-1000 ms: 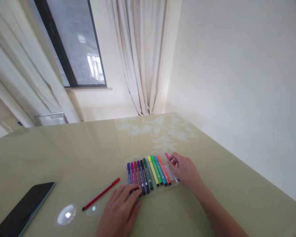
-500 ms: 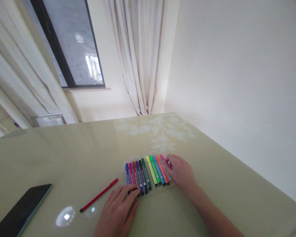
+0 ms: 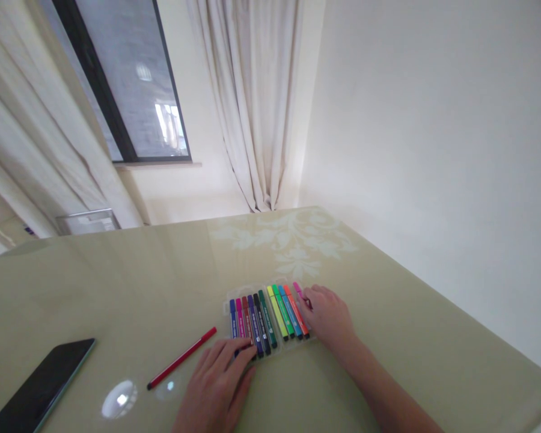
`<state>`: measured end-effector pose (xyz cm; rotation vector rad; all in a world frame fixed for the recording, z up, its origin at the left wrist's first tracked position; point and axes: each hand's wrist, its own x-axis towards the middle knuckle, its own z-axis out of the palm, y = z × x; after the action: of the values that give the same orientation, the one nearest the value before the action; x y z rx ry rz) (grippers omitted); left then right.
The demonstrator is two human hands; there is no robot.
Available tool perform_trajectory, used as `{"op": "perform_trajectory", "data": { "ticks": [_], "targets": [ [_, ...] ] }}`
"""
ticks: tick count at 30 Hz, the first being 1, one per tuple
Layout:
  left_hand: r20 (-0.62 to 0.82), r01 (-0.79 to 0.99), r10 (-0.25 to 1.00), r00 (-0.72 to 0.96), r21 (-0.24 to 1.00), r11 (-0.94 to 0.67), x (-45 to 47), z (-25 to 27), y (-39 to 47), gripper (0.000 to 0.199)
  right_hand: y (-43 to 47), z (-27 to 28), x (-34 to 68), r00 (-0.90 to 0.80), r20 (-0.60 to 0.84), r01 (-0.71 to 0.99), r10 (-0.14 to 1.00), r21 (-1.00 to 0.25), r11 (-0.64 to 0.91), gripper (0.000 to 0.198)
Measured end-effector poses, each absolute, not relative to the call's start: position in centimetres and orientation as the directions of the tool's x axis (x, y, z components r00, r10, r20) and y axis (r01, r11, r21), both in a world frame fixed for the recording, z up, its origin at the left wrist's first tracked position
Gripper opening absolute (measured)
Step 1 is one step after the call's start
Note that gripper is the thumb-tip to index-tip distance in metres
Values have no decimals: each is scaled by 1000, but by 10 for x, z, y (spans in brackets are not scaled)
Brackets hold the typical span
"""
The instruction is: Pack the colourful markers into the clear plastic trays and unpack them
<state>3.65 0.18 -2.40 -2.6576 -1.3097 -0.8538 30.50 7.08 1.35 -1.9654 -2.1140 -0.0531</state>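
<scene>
A clear plastic marker case (image 3: pixel 226 305) lies on the table with its two halves side by side, holding a row of coloured markers (image 3: pixel 261 322). Over its right end, my right hand (image 3: pixel 329 316) is closed on a pink marker (image 3: pixel 297 288), beside the orange marker (image 3: pixel 296 310). Most of the pink marker is hidden by my fingers. My left hand (image 3: pixel 219 382) rests at the near left edge of the case, fingers extended over the lower ends of the markers. Left of it, a red marker (image 3: pixel 181 359) lies loose on the table.
A dark phone or tablet (image 3: pixel 40 385) lies at the near left of the glossy greenish table (image 3: pixel 130 288). A bare wall (image 3: pixel 424 150) runs along the right side. Behind the table are curtains (image 3: pixel 252 108) and a window (image 3: pixel 130 84).
My right hand has shifted slightly left and down with the pink marker, which now lies closer to the row. My left hand stays in place on the case.
</scene>
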Motion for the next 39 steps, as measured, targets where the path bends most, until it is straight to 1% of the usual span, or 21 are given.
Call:
{"op": "perform_trajectory", "data": {
  "ticks": [3,5,7,8,10,11,13,15,17,19,21,23,24,27,30,32,36,38,39],
  "targets": [
    [502,737,719,480,214,-642,37,-24,2,29,71,16,304,-67,173,989,983,-122,88,38],
    [498,744,747,440,263,-614,32,-23,4,26,70,18,303,-79,157,989,984,-111,97,41],
    [484,794,814,321,331,-510,20,-19,10,24,70,18,303,-82,155,989,985,-111,100,44],
    [462,830,857,230,366,-421,11,-16,15,27,69,18,302,-78,151,989,985,-116,96,45],
    [401,887,915,45,405,-221,-11,-12,24,34,67,18,302,-57,136,988,989,-136,75,45],
    [348,898,937,8,410,-160,-22,-10,28,35,66,18,301,-47,128,987,991,-146,66,45],
    [231,899,973,24,420,-123,-38,-8,35,33,65,19,300,-32,126,986,992,-160,53,46],
    [148,875,987,56,470,-120,-44,-5,38,32,65,21,298,-36,164,981,986,-184,66,46],
    [136,810,990,42,576,-114,-37,0,37,36,63,22,294,-62,218,956,974,-268,121,40],
    [152,688,988,-3,717,-108,-20,5,32,42,60,23,286,-129,244,872,961,-433,228,34],
    [119,527,992,-27,846,-87,1,8,25,47,53,22,274,-221,216,707,951,-636,309,28],
    [80,395,997,-14,916,-68,22,7,16,49,44,20,260,-303,146,513,942,-808,290,24],
    [77,342,997,15,937,-77,32,5,12,48,39,18,253,-337,120,421,934,-868,263,25],
    [121,254,991,60,958,-133,50,-2,3,42,30,13,238,-411,86,220,907,-957,190,22],
    [137,257,989,56,955,-147,56,-7,-1,40,29,7,232,-441,45,53,897,-996,76,25],
    [133,270,989,70,952,-147,56,-7,-1,39,30,4,230,-448,23,-35,894,-999,8,28],
    [166,306,977,134,931,-200,53,-7,-2,35,34,6,233,-370,36,-98,928,-995,0,30],
    [239,381,958,160,880,-283,50,-9,-3,30,40,11,242,-305,53,-75,951,-997,32,31],
    [297,435,938,177,832,-345,49,-11,-3,27,44,15,249,-270,65,-40,961,-998,56,32]
  ]
}}
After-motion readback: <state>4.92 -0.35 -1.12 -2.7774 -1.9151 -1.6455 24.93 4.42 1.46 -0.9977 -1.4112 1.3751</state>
